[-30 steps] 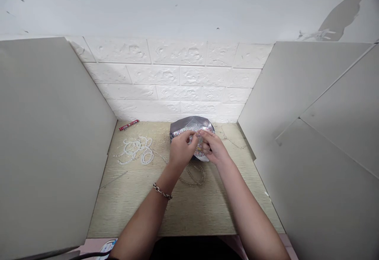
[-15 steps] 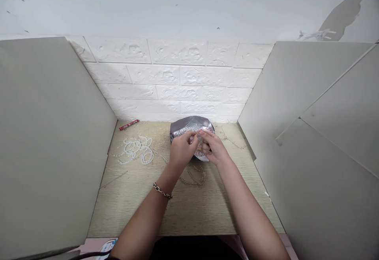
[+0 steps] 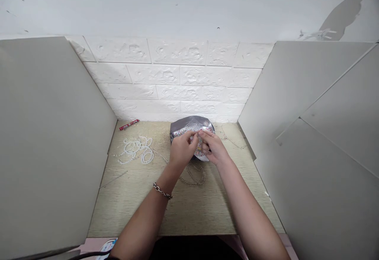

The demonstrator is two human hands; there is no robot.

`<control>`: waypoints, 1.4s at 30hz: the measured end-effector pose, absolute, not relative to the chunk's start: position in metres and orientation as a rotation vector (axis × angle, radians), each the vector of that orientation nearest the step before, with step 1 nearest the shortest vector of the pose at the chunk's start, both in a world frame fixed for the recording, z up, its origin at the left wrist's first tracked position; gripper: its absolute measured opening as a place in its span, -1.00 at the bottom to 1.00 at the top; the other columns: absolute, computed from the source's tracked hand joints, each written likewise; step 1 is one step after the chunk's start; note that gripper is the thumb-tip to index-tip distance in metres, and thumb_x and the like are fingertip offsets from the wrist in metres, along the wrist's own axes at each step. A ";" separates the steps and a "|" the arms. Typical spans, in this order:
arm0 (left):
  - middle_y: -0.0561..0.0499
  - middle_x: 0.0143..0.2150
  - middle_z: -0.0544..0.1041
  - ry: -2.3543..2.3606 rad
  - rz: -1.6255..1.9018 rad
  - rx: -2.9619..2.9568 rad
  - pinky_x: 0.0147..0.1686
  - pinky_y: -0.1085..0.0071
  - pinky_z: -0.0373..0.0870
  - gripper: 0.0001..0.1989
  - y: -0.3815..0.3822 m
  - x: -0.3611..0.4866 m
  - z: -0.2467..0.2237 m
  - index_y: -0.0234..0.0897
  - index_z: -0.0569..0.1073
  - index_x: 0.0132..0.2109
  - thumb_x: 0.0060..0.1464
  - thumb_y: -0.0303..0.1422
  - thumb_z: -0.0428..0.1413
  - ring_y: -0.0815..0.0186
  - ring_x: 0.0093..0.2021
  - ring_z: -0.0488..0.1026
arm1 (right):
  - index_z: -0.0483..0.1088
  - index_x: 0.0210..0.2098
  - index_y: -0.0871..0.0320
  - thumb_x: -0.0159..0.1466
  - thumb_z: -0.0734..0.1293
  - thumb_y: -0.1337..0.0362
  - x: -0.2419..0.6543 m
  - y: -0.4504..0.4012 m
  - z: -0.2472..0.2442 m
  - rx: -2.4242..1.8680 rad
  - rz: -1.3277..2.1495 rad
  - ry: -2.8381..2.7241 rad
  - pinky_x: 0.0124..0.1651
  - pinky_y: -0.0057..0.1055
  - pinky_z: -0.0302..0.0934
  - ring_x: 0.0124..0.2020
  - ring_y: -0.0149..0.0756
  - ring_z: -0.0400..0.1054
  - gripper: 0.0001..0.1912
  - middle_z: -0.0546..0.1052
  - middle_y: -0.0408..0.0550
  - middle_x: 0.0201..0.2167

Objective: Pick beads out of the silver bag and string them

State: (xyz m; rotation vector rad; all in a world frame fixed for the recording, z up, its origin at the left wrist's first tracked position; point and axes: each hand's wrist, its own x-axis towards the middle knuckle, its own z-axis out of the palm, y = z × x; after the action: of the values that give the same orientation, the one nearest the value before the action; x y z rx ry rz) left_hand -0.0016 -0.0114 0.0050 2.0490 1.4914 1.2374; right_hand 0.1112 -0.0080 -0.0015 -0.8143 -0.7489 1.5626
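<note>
A silvery open bag with small shiny beads in it stands at the back middle of the table. Over it, my left hand is pinched, thumb against forefinger. My right hand is pinched too, its fingertips almost touching those of the left. Whatever the fingertips hold is too small to make out. A beaded strand lies looped on the table just in front of the bag, partly hidden by my left wrist.
White bead strands lie in loops on the left of the table. Behind them is a red packet. Thin strands lie at the right. Grey panels flank both sides, with a white brick-pattern wall behind.
</note>
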 end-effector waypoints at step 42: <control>0.07 -0.57 0.38 1.254 1.267 1.725 -0.52 0.53 0.13 -0.70 -0.006 -0.001 0.004 -0.35 0.44 -0.46 -0.07 -0.21 -0.05 0.44 -0.53 0.24 | 0.31 -0.47 0.21 -0.08 0.35 0.23 0.111 -0.008 -0.004 -0.797 1.505 -0.786 -0.82 -0.63 -0.38 -0.86 -0.67 -0.19 -0.78 0.05 -0.38 -0.85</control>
State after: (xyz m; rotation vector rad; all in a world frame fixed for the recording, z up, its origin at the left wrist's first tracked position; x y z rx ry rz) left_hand -0.0010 -0.0059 0.0040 1.7251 1.2544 1.2669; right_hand 0.1112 -0.0079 -0.0037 -0.7968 -0.7858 1.5049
